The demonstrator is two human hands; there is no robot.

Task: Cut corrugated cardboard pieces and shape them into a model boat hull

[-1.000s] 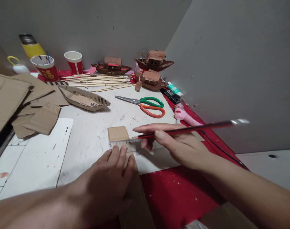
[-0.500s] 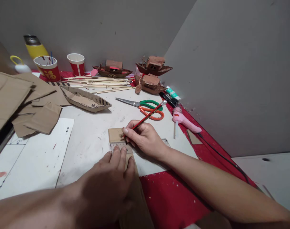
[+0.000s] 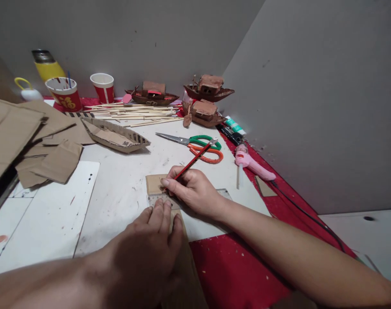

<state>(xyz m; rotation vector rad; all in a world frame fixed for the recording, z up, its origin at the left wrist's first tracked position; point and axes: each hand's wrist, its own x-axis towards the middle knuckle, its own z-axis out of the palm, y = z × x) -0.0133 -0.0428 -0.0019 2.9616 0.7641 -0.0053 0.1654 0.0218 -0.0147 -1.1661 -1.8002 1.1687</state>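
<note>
The left hand lay open, fingertips pressing a ruler across a cardboard strip. The right hand gripped a pencil, its tip by the ruler's far edge. Scissors lay beyond, right of a cardboard boat; three brown boats stood farther back.

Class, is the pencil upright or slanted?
Slanted: in the right hand, the pencil leans rightward, its writing end low near the ruler.
</note>
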